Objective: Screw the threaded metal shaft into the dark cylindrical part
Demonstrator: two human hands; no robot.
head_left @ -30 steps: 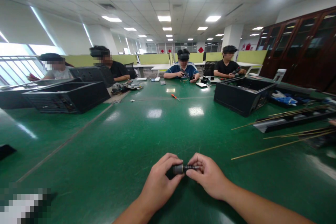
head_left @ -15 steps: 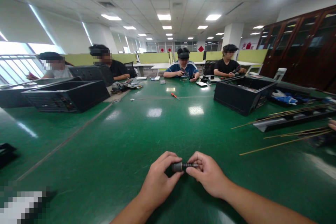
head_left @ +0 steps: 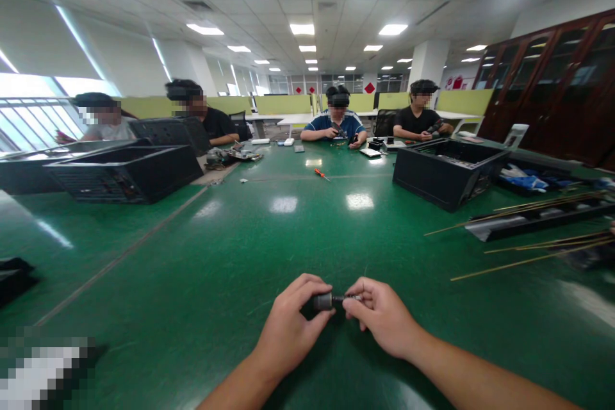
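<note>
Low over the green table (head_left: 202, 269), both my hands meet on one small part. My left hand (head_left: 291, 327) pinches a short dark grey metal cylinder (head_left: 323, 301) between thumb and fingers. My right hand (head_left: 382, 315) pinches the thin threaded rod (head_left: 346, 298) that sticks out of the cylinder's right end. Most of the rod is hidden by my right fingers.
Open black computer cases stand at the left (head_left: 125, 173) and right (head_left: 446, 173). Long thin brass rods (head_left: 523, 259) and a black panel (head_left: 538, 221) lie at the right. An orange screwdriver (head_left: 321, 174) lies mid-table. Several people sit at the far side, working with their hands.
My hands and the part have drifted a little up and away. The brass rods at the right have slid rightward. The view has shifted slightly.
</note>
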